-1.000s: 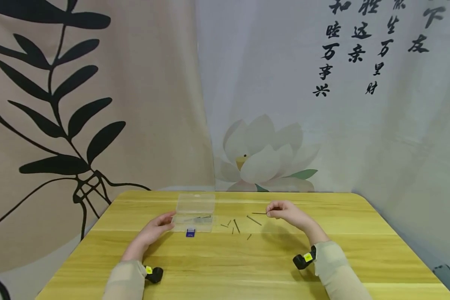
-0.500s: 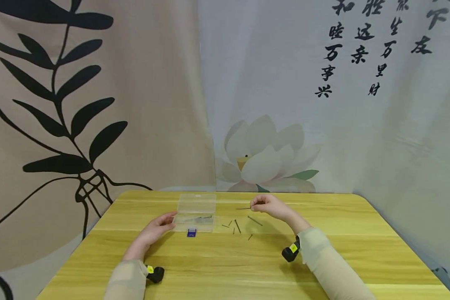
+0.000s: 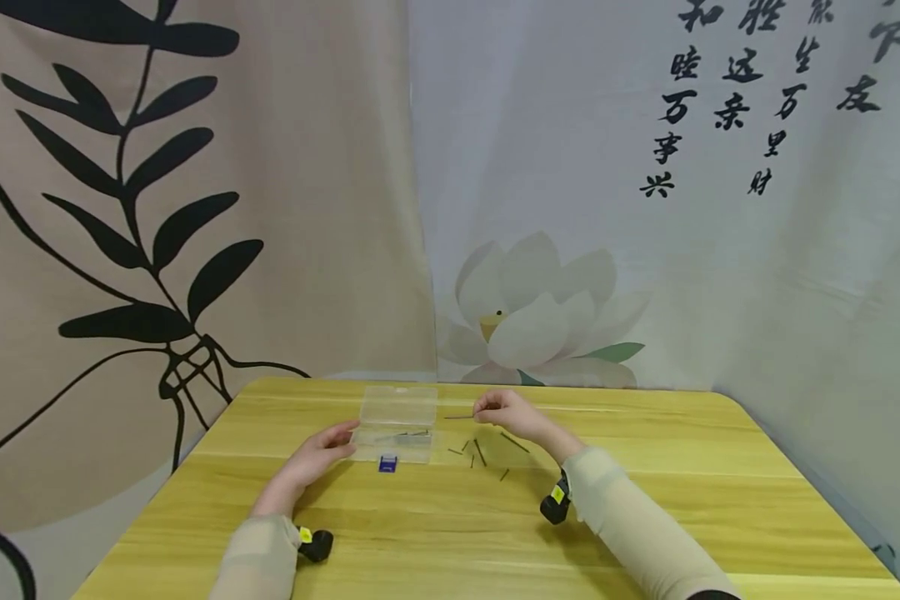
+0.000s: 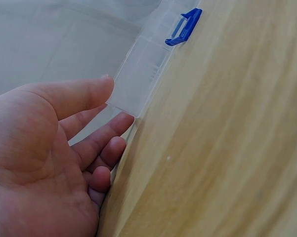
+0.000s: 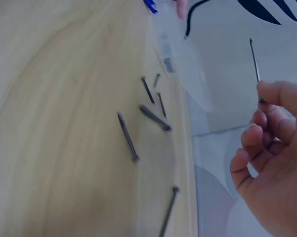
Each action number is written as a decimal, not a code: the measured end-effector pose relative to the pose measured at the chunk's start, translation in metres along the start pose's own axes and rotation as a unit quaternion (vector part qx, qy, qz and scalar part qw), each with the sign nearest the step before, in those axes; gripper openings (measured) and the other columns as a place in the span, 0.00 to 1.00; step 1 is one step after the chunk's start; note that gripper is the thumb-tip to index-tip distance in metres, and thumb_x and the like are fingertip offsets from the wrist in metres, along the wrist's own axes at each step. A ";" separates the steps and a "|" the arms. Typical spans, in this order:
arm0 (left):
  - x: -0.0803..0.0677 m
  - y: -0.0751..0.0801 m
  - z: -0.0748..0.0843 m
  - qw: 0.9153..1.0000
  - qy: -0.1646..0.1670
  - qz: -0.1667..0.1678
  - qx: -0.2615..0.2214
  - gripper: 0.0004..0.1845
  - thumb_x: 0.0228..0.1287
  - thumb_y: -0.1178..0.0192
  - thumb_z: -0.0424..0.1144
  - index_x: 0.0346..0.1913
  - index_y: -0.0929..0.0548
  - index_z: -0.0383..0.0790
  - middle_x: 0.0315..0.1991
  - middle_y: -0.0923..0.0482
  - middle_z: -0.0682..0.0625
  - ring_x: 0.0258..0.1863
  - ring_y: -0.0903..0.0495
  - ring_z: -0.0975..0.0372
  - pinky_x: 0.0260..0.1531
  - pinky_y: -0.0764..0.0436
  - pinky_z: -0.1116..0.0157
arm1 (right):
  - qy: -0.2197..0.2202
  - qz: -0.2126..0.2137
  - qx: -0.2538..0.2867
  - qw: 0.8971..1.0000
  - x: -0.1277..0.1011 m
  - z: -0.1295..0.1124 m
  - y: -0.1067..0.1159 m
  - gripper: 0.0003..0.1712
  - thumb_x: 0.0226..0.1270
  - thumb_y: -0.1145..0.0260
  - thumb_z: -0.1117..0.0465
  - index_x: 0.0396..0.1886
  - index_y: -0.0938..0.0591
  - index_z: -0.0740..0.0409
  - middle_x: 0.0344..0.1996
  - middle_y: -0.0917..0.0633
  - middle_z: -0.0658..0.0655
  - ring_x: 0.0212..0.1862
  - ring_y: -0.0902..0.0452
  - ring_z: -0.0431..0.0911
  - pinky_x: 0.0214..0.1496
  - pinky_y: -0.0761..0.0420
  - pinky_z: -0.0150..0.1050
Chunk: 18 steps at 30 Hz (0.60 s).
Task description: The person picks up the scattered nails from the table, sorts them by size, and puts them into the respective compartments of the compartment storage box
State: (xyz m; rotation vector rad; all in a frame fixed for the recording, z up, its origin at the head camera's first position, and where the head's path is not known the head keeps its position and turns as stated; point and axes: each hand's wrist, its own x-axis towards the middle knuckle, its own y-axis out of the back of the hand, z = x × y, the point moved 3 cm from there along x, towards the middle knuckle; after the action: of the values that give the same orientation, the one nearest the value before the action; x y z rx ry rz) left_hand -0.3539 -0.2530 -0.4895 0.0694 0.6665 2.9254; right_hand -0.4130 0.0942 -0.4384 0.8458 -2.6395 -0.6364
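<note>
A clear plastic box (image 3: 412, 455) stands with its lid (image 3: 399, 406) swung up at the back and a blue latch (image 3: 387, 463) at its front. Several nails lie in it. My left hand (image 3: 318, 454) is at the box's left end; in the left wrist view the thumb and fingers hold its corner. My right hand (image 3: 508, 412) pinches a thin nail (image 5: 255, 59) by one end between thumb and index finger. The nail's free tip points left toward the box, above the table, right of the lid.
Several loose nails of different lengths lie on the wooden table (image 3: 435, 533) right of the box, among them a long nail (image 3: 515, 442) and a short nail (image 3: 504, 475). A printed cloth (image 3: 330, 208) hangs behind the table's back edge.
My right hand has moved left with the nail, from right of the loose nails to near the box's lid. The left hand has stayed at the box. The head view has shifted slightly.
</note>
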 end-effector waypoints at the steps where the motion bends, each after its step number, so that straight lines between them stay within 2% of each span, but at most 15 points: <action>1: 0.000 0.000 0.000 1.000 0.000 0.001 0.000 0.27 0.72 0.44 0.36 0.71 0.34 0.36 0.67 0.38 0.30 0.67 0.39 0.39 0.63 0.39 0.42 | -0.005 0.002 0.001 1.000 0.003 -0.001 -0.003 0.14 0.72 0.41 0.63 0.45 0.21 0.72 0.39 0.19 0.55 0.45 0.27 0.61 0.52 0.28 0.60; 8: 0.004 0.001 -0.001 1.000 -0.017 0.008 0.011 0.26 0.71 0.44 0.36 0.70 0.33 0.34 0.65 0.34 0.30 0.64 0.36 0.39 0.60 0.35 0.43 | -0.008 0.019 -0.042 0.999 0.026 -0.007 -0.022 0.13 0.71 0.41 0.63 0.45 0.19 0.70 0.39 0.19 0.53 0.40 0.26 0.44 0.47 0.23 0.46; 12: 0.005 0.001 -0.002 1.000 -0.017 0.017 0.008 0.26 0.71 0.43 0.36 0.69 0.32 0.34 0.64 0.33 0.31 0.63 0.35 0.40 0.61 0.36 0.43 | 0.007 0.028 -0.069 0.997 0.039 -0.011 -0.029 0.12 0.71 0.41 0.64 0.45 0.18 0.70 0.40 0.18 0.54 0.38 0.27 0.43 0.43 0.24 0.41; 18: 0.006 0.000 -0.004 1.000 -0.013 0.025 0.010 0.26 0.70 0.43 0.35 0.69 0.30 0.36 0.64 0.32 0.32 0.64 0.35 0.41 0.62 0.38 0.42 | 0.005 0.034 -0.102 0.994 0.056 -0.010 -0.040 0.10 0.69 0.40 0.65 0.41 0.16 0.66 0.40 0.17 0.54 0.34 0.28 0.39 0.38 0.25 0.35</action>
State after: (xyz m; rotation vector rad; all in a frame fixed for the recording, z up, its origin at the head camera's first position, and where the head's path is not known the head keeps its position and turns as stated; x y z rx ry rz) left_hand -0.3598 -0.2540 -0.4926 0.1287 0.6985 2.9604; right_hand -0.4339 0.0279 -0.4421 0.6956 -2.5277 -0.8629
